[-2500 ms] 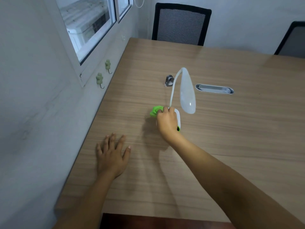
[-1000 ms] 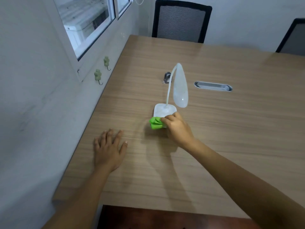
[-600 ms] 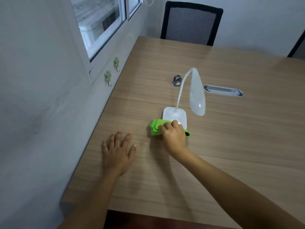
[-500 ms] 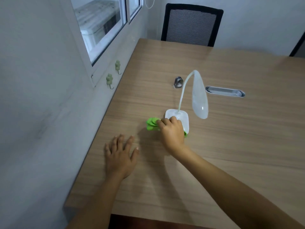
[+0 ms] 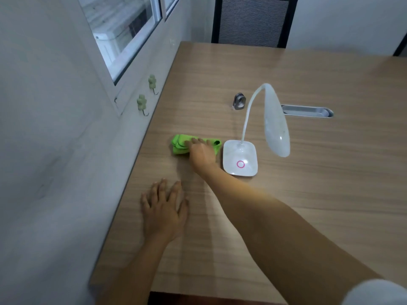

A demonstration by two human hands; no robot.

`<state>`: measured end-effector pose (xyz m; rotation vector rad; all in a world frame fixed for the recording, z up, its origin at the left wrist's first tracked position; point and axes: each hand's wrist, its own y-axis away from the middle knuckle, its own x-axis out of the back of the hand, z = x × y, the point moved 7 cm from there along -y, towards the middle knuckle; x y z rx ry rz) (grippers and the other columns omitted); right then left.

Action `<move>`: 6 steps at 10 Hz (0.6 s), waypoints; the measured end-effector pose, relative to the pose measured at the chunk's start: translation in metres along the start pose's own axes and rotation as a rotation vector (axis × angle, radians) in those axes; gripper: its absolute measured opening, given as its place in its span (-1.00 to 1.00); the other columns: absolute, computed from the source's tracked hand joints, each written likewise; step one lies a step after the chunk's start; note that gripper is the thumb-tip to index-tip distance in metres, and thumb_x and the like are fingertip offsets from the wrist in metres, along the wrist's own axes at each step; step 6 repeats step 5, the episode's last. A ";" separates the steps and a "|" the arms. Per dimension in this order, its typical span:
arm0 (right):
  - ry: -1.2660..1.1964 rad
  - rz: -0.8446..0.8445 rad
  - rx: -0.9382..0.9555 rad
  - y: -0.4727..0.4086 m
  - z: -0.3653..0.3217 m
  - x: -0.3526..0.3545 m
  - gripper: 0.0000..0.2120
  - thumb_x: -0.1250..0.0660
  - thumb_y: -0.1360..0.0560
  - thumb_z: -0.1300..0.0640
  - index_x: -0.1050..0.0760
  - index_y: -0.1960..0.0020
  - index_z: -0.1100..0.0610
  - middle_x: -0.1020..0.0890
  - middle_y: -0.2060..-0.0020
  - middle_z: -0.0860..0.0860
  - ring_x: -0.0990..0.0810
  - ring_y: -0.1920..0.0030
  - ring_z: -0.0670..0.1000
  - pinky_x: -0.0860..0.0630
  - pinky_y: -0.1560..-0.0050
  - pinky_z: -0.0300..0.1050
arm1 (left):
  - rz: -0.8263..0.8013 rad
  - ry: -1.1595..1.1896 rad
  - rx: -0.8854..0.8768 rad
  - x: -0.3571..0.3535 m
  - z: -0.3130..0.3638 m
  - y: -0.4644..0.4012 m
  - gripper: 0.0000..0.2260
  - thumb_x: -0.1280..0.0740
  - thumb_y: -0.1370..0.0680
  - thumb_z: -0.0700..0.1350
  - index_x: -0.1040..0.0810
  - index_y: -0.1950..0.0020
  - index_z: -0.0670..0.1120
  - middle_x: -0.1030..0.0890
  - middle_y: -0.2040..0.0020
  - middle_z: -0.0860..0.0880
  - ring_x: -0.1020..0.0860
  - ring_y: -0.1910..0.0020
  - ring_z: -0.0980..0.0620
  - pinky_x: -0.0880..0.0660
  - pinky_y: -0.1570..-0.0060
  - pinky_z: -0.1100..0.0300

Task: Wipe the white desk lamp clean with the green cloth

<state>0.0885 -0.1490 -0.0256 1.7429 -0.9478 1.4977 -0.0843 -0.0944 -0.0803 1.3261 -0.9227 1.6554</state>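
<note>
Head view. One wooden table (image 5: pixel 286 205) carries one white lamp (image 5: pixel 240 160), upright, its square base showing one pink ring, and one green cloth (image 5: pixel 181 144), bunched just left of the base without touching it. The right hand (image 5: pixel 201 154) lies palm-down on the cloth, fingers spread over it. The left hand (image 5: pixel 164 211) rests flat on the table, fingers splayed, holding nothing. Two hooks (image 5: pixel 142 104) hang on the wall; one chair (image 5: pixel 251 20) stands beyond.

right hand (image 5: pixel 201 154) + green cloth (image 5: pixel 181 144): off lamp base (image 5: pixel 240 160) | now on table beside it
</note>
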 end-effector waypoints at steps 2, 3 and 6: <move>-0.155 -0.110 0.080 0.023 0.007 -0.028 -0.46 -0.12 -0.58 0.21 -0.07 -0.53 0.11 -0.09 -0.56 0.07 -0.03 -0.55 0.11 0.03 -0.57 0.13 | 0.008 0.000 -0.003 0.001 0.000 0.000 -0.48 -0.03 -0.49 0.25 -0.28 -0.44 0.20 -0.31 -0.50 -0.05 -0.20 -0.50 -0.11 -0.06 -0.42 -0.20; -0.130 -0.129 0.102 0.025 0.009 -0.031 -0.46 -0.08 -0.61 0.09 -0.01 -0.54 0.11 -0.05 -0.56 0.07 0.02 -0.56 0.09 0.08 -0.57 0.14 | 0.013 -0.001 0.001 0.003 0.001 0.000 -0.49 -0.03 -0.49 0.25 -0.31 -0.43 0.19 -0.34 -0.49 -0.06 -0.23 -0.49 -0.12 -0.09 -0.40 -0.21; -0.170 0.025 0.116 0.033 0.011 -0.017 -0.48 -0.02 -0.65 -0.03 0.01 -0.54 0.09 -0.03 -0.57 0.06 0.05 -0.56 0.08 0.11 -0.55 0.14 | 0.011 0.000 0.008 0.001 -0.001 0.001 -0.48 -0.01 -0.49 0.26 -0.28 -0.44 0.20 -0.31 -0.50 -0.04 -0.19 -0.50 -0.11 -0.06 -0.41 -0.20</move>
